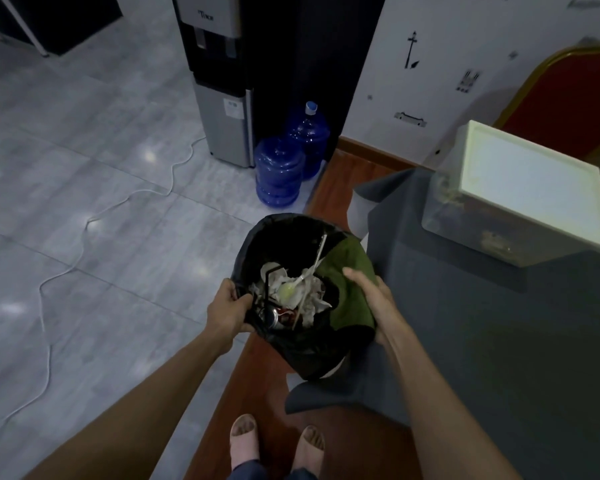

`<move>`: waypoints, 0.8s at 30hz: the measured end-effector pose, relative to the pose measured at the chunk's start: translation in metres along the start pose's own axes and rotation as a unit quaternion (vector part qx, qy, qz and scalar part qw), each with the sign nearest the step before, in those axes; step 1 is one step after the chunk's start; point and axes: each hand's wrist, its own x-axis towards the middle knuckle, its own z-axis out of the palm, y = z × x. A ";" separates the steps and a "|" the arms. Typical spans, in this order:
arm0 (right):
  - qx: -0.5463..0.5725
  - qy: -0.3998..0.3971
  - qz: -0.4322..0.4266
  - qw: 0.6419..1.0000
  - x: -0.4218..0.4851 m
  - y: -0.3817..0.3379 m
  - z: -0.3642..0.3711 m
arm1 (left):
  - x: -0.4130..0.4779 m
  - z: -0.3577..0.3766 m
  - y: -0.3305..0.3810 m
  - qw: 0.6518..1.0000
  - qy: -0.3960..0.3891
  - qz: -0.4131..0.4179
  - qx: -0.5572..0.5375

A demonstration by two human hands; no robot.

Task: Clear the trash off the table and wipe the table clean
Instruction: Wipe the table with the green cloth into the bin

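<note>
The left hand is clenched on the near-left rim of the black bin bag. The right hand grips the opposite rim, pressing a green cloth against it. Between the hands, inside the bag, lie crumpled paper, a spoon and a can. Right of the grip stands the grey-covered table.

Grey tile floor, water dispenser, blue jugs, red chair

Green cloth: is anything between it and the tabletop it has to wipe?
Nothing visible. The right hand presses the green cloth against the trash bag's rim, right beside the grey-covered table.
</note>
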 end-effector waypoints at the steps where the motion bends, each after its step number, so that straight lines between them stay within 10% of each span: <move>1: -0.032 0.003 -0.012 0.999 -0.002 -0.003 -0.001 | -0.001 -0.001 0.000 1.000 0.000 -0.001 -0.001; 16: -0.432 0.142 -0.168 0.874 -0.003 0.001 0.024 | -0.004 -0.003 0.001 1.000 -0.015 0.014 -0.014; 24: -0.344 0.170 -0.125 0.915 -0.003 -0.001 0.017 | -0.004 -0.006 0.001 0.999 -0.008 0.003 -0.034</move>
